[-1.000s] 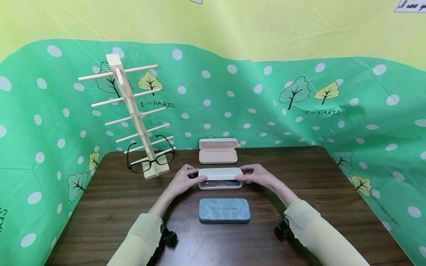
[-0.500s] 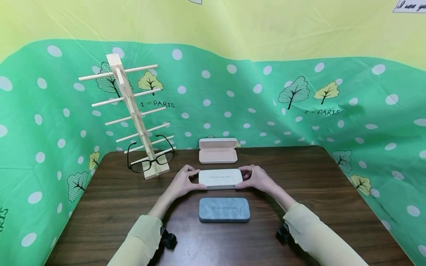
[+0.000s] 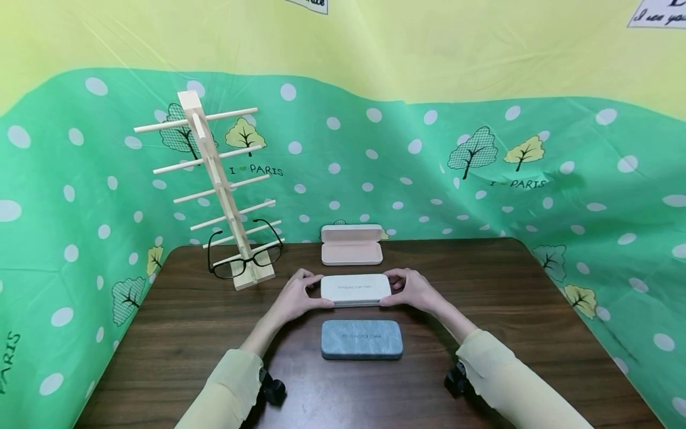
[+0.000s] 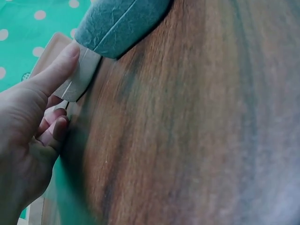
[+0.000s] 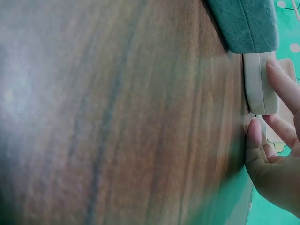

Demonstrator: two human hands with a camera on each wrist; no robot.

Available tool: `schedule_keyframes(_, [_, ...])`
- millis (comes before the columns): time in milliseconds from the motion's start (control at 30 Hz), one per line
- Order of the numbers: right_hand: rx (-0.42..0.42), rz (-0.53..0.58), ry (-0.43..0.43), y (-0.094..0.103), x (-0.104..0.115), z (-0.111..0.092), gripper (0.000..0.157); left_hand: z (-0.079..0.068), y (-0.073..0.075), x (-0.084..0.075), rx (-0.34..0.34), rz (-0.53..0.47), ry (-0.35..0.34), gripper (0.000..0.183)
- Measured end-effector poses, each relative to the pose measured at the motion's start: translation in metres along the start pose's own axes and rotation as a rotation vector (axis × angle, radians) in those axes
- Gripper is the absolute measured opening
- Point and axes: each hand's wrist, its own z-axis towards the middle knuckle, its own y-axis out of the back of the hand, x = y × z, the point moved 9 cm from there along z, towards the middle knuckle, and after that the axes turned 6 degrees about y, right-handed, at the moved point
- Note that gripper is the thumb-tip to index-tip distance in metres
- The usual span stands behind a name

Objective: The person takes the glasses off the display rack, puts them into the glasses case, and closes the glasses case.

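A white glasses case [image 3: 356,289] with small lettering on its lid lies shut on the table; the glasses seen inside earlier are hidden. My left hand [image 3: 296,296] holds its left end, thumb at the front edge and fingers toward the back. At the right end my right hand [image 3: 417,290] grips it in the same way. In the left wrist view the thumb [image 4: 65,61] lies along the side of the white case [image 4: 82,75]. The right wrist view has a thumb [image 5: 279,79] against the case's other end [image 5: 255,89].
Nearer me lies a closed blue glasses case [image 3: 361,339]. Behind the white one, a pinkish case [image 3: 351,253] stands open. A wooden rack [image 3: 217,173] with several pegs rises at the back left, black-framed glasses [image 3: 248,260] hanging low on it. A patterned cloth [image 3: 375,202] backs the table.
The white case's lid has come down from partly raised to closed, covering the glasses inside. Both hands stay at its ends. The head view has shifted slightly in the last half second.
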Motion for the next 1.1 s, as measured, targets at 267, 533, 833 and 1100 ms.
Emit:
schedule_keyframes(267, [0.02,0.156,-0.001,0.007,0.002,-0.004,0.065,-0.011,0.006,-0.004,0.012,-0.057,-0.023,0.076])
schedule_keyframes(533, [-0.144,0.017,0.029,0.037,0.023,-0.006,0.058,-0.04,0.035,-0.02,0.009,-0.151,-0.108,0.061])
schedule_keyframes(833, [-0.215,0.058,0.148,0.045,0.069,-0.003,0.048,-0.07,0.076,-0.04,-0.096,-0.194,-0.261,0.047])
schedule_keyframes(1100, [-0.181,0.103,0.236,0.035,0.112,0.011,0.041,-0.093,0.119,-0.041,-0.286,-0.267,-0.322,0.034])
